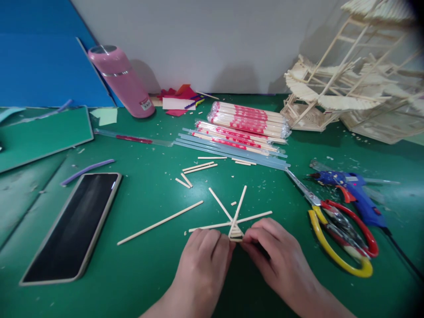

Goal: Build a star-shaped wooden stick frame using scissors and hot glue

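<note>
Centrally, near the bottom edge of the green mat (149, 132), a small fan of sticks (236, 225) is pinched at its narrow end by both hands. The left hand (202, 260) is curled with fingertips closed on the fan's left side; the right hand (278, 256) is closed on its right side, though the exact contact appears hidden by the fingers. A long loose stick (160, 222) lies just left of the fan. Scissors (338, 229) and a blue glue gun (354, 194) are placed to the right, a phone (74, 225) to the left. Further back, wrapped chopstick bundles (248, 121), a pink flask (121, 79) and a stick model (357, 79) are seen.
</note>
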{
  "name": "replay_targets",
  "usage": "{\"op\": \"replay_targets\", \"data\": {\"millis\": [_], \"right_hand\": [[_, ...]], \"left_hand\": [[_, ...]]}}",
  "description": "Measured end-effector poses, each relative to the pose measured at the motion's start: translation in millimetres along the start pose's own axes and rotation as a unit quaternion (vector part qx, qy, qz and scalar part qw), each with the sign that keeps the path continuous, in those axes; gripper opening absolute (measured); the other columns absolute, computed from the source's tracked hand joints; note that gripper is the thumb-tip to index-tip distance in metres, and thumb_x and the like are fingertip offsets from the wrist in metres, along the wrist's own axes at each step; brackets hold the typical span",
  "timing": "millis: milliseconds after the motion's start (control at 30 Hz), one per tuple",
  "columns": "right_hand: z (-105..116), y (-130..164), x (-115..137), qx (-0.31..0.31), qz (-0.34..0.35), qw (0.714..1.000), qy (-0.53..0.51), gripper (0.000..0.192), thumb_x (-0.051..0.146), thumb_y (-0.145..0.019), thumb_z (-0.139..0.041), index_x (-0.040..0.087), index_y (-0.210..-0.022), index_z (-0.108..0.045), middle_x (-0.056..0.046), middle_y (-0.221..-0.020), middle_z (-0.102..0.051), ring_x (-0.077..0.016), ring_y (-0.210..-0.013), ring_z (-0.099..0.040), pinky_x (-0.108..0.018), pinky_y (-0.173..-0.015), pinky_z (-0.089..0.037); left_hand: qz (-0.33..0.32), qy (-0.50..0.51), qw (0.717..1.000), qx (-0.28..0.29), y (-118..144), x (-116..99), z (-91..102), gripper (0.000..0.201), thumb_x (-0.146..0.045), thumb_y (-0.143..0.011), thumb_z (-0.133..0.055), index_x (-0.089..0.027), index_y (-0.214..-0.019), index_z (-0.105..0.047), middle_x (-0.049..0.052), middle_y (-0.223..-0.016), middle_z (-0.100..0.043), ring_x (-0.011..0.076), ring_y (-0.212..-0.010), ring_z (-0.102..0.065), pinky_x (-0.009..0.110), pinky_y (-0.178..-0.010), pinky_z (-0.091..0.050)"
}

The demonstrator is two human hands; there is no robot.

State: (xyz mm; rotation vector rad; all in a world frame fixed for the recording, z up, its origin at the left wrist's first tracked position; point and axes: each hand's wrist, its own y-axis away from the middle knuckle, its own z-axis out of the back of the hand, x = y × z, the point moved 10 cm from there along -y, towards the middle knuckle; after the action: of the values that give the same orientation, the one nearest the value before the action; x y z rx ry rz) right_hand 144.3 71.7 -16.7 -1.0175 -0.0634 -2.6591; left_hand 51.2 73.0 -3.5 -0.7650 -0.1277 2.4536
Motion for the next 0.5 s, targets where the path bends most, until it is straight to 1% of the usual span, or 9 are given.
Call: {"op": "replay_targets", "data": {"millis": [200,367,500], "right_hand": [[-1.7,-2.2,-4.2,0.014,-0.019,1.000,0.006,0.012,0.017,-0.085,-0.044,0.020,-0.081,-0.055,-0.002,-0.077,-0.053,-0.0145,-0.070,-0.050,-0.027,-0.060,-0.039],[-1.8,-2.5,-6.6,0.019,-0.027,0.999,0.011,0.012,0.018,-0.085,-0.043,0.021,-0.081,-0.055,-0.002,-0.078,-0.053,-0.0148,-0.069,-0.050,-0.027,-0.059,-0.039],[-1.0,-3.0,-5.9,0.017,-0.025,0.999,0.009,0.013,0.019,-0.085,-0.043,0.020,-0.082,-0.055,-0.002,-0.078,-0.053,-0.0140,-0.069,-0.050,-0.026,-0.059,-0.039]], "left_hand": [[0.021,-0.005,1.000,0.004,-3.7,2.7,-1.3,0.027,-0.014,-0.086,-0.038,-0.017,-0.067,-0.058,0.002,-0.061,-0.052,0.0147,-0.055,-0.046,0.027,-0.052,-0.037],[0.013,-0.030,0.999,-0.005,-5.5,0.6,0.6,0.029,-0.014,-0.086,-0.038,-0.017,-0.063,-0.056,0.002,-0.059,-0.052,0.0143,-0.053,-0.044,0.027,-0.051,-0.033],[0.011,-0.050,0.999,0.004,-6.4,0.2,-1.2,0.030,-0.013,-0.085,-0.037,-0.018,-0.060,-0.054,0.001,-0.057,-0.051,0.0142,-0.051,-0.043,0.027,-0.050,-0.031]]}}
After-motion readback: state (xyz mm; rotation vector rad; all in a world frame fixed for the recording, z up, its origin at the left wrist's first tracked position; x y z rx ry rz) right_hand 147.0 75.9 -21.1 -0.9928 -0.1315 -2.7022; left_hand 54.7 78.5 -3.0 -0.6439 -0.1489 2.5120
